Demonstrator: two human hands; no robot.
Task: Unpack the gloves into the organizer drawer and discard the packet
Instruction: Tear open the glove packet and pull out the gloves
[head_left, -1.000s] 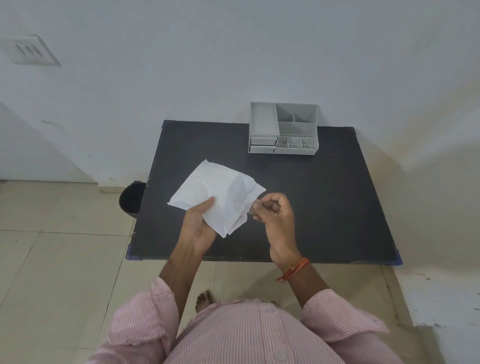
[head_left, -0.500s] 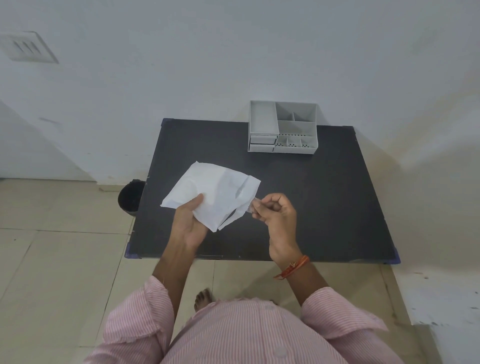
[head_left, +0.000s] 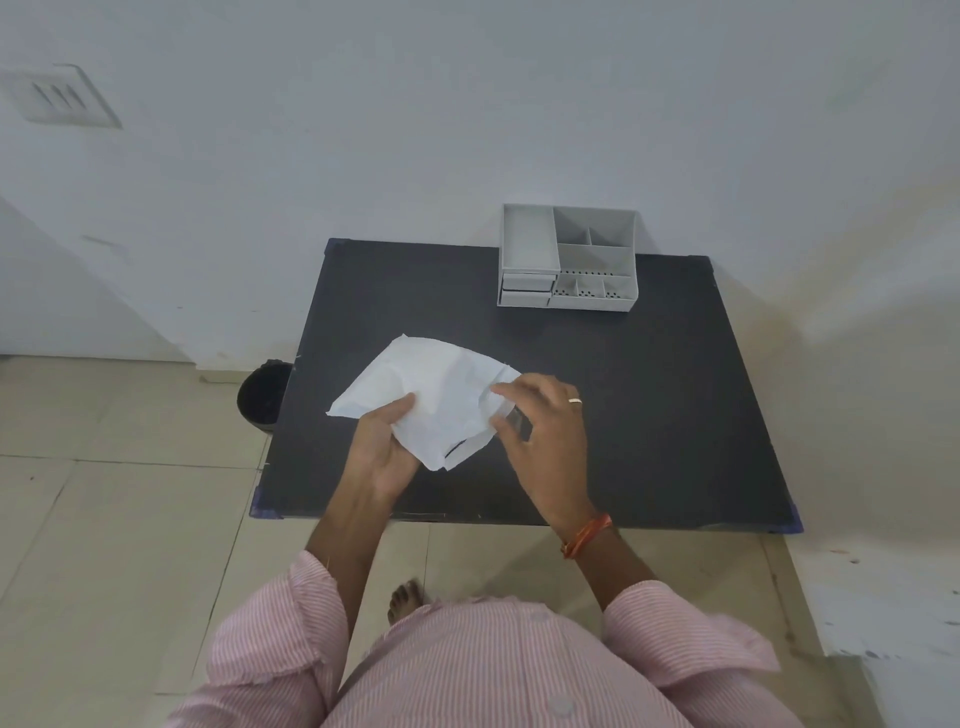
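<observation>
Your left hand (head_left: 387, 449) pinches the white packet (head_left: 434, 397) near its lower edge, thumb on top and fingers clamped beneath, holding it above the near half of the black table (head_left: 649, 405). Your right hand (head_left: 545, 431) sits at the packet's right end, palm down, with forefinger and thumb closed on the torn, crumpled edge; the other fingers spread loosely. Whether the paper touches the tabletop, you cannot tell from here. A ring shows on that hand and an orange band (head_left: 586, 535) on its wrist. The black bin (head_left: 262, 395) stands on the floor beside the table's left edge. At the far edge, against the wall, stands the grey organizer (head_left: 569, 257), its drawers at the front left.
</observation>
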